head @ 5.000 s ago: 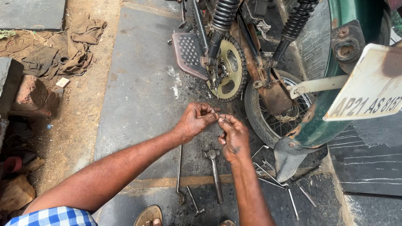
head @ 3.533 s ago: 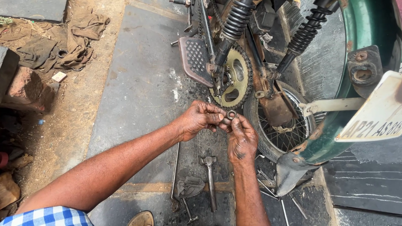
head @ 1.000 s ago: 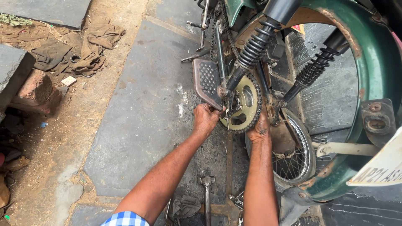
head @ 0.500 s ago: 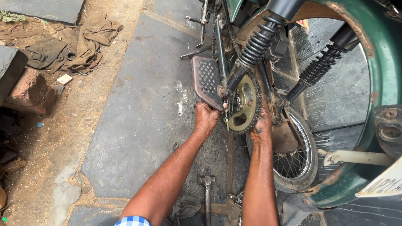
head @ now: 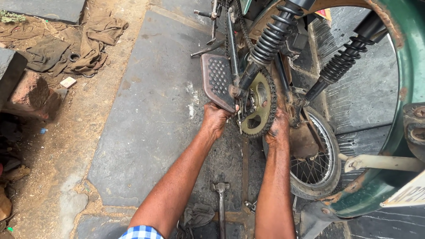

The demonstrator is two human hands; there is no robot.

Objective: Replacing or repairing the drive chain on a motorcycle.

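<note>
Both my hands are at the rear sprocket (head: 259, 106) of a green motorcycle. The sprocket is yellowish metal with a greasy chain (head: 273, 95) wrapped round it. My left hand (head: 217, 119) presses against the sprocket's left side, under the studded footrest plate (head: 218, 79), its fingers curled at the hub. My right hand (head: 279, 128) grips the sprocket's right lower edge by the chain. What the fingers pinch is hidden. A black coil shock absorber (head: 271, 40) comes down to the hub just above my hands.
The spoked rear wheel (head: 316, 159) lies right of my right arm, with the green mudguard (head: 398, 88) arching over it. A long metal spanner (head: 220, 203) lies on the stone slab between my forearms. Dirty rags (head: 84, 44) and a brick (head: 28, 90) sit at the left.
My hands were together low over the tools, working a small part. They have since gone up to the sprocket and now hold it on both sides; the view has closed in.
</note>
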